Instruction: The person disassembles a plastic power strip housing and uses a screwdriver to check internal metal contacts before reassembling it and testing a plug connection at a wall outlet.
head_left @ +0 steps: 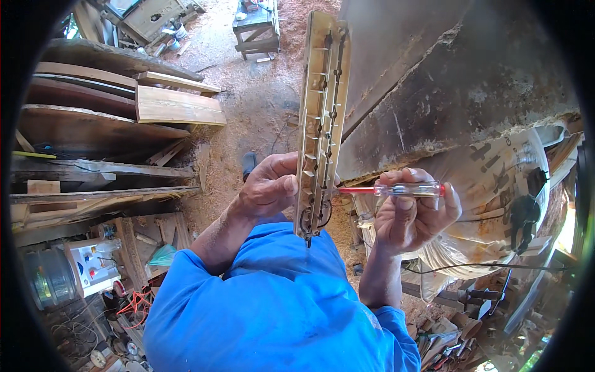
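My left hand (271, 185) grips the lower part of a long, yellowed plastic power strip (322, 105), which I hold upright in front of my chest. Its open side faces me, showing inner ribs, a row of dark metal contacts and a loop of dark wire near the bottom end. My right hand (418, 214) pinches the clear handle of a screwdriver (409, 189) with a red end and a red shaft. That shaft points left and reaches the strip's right edge; whether its tip touches inside I cannot tell.
Stacked wooden boards (180, 104) line the left side. A dark, worn slab (446, 93) fills the upper right, above a pale cloth sack (477, 211). A small wooden table (254, 28) stands on the sawdust-covered floor (257, 93). A water jug (52, 279) lies lower left.
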A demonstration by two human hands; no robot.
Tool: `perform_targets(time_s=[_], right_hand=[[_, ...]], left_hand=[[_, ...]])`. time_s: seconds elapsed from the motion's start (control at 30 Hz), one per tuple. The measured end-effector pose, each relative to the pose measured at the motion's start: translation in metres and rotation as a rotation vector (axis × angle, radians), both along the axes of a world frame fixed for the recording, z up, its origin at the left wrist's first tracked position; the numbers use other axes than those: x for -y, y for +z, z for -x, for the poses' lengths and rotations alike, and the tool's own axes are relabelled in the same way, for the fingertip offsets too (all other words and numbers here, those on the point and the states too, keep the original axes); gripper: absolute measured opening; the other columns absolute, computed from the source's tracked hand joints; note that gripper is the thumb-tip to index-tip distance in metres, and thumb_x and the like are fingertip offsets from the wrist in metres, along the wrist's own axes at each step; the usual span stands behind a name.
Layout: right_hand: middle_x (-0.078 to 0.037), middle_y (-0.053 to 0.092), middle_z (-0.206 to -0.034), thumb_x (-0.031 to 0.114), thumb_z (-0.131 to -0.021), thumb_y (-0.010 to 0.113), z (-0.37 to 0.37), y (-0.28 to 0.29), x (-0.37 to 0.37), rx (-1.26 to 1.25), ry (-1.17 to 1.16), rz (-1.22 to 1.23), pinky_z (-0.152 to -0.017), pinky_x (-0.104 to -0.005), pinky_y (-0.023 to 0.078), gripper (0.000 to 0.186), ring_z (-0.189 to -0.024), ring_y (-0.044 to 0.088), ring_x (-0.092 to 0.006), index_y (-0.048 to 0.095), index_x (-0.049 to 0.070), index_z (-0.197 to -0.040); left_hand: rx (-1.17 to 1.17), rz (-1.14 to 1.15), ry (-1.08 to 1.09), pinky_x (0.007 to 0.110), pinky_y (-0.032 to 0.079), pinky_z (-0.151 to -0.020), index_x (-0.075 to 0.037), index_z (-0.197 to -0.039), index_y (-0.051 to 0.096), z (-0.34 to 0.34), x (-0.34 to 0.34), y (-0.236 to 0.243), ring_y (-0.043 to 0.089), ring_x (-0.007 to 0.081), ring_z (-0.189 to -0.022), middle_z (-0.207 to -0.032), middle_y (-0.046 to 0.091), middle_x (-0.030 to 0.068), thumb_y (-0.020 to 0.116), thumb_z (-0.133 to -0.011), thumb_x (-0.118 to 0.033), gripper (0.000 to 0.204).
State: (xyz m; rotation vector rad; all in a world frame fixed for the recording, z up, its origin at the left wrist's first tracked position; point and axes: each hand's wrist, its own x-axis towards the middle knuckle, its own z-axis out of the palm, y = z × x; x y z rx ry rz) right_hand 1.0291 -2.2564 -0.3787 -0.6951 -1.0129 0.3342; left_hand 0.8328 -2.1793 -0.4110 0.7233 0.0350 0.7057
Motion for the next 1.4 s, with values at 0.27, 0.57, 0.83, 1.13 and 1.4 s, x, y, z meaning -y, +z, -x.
perform_targets(time_s=[0.27,0.57,0.83,1.13,1.4], right_hand=[[-0.027,0.061,-0.107,0.006,-0.095,0.06,0.0,0.0,0.001,0.094,0.049,-0.039,-0.071,-0.0434,0.062,0.053,-0.084,0.069,-0.0341,0.026,0.012,-0.135],[-0.028,0.058,-0.105,0.0,-0.094,0.058,-0.004,-0.005,0.003,0.079,0.116,-0.115,-0.07,-0.0482,0.061,0.058,-0.085,0.068,-0.0369,0.026,0.016,-0.139],[-0.027,0.059,-0.107,0.004,-0.094,0.06,-0.005,-0.009,0.002,0.027,0.14,-0.109,-0.07,-0.047,0.061,0.057,-0.086,0.068,-0.0359,0.027,0.016,-0.14],[-0.028,0.06,-0.114,0.002,-0.094,0.059,-0.005,-0.007,-0.005,0.086,0.065,-0.078,-0.074,-0.0447,0.061,0.06,-0.088,0.069,-0.0341,0.026,0.012,-0.142],[-0.027,0.061,-0.112,-0.002,-0.093,0.057,-0.001,-0.004,-0.01,0.006,0.049,-0.109,-0.073,-0.0406,0.06,0.056,-0.087,0.068,-0.0318,0.03,0.011,-0.141]], left_hand=[[-0.02,-0.057,0.009,0.044,0.049,-0.098,0.007,-0.134,0.049,0.005,0.001,-0.006,0.056,0.0311,-0.115,-0.127,0.052,0.0264,0.066,-0.092,-0.034,0.062],[-0.023,-0.148,0.032,0.044,0.049,-0.096,0.003,-0.13,0.056,0.003,-0.001,-0.005,0.056,0.0334,-0.116,-0.128,0.051,0.0283,0.067,-0.092,-0.034,0.054],[-0.049,-0.156,0.019,0.045,0.048,-0.098,0.005,-0.131,0.054,0.005,-0.003,-0.001,0.056,0.0328,-0.118,-0.129,0.051,0.0277,0.067,-0.092,-0.034,0.057],[0.022,-0.052,-0.012,0.046,0.049,-0.098,0.008,-0.137,0.042,0.002,-0.005,-0.011,0.055,0.0324,-0.119,-0.13,0.05,0.0268,0.062,-0.094,-0.036,0.065],[-0.04,0.094,0.015,0.052,0.048,-0.101,0.011,-0.137,0.039,0.0,0.0,-0.008,0.055,0.034,-0.121,-0.131,0.047,0.0262,0.064,-0.092,-0.039,0.071]])
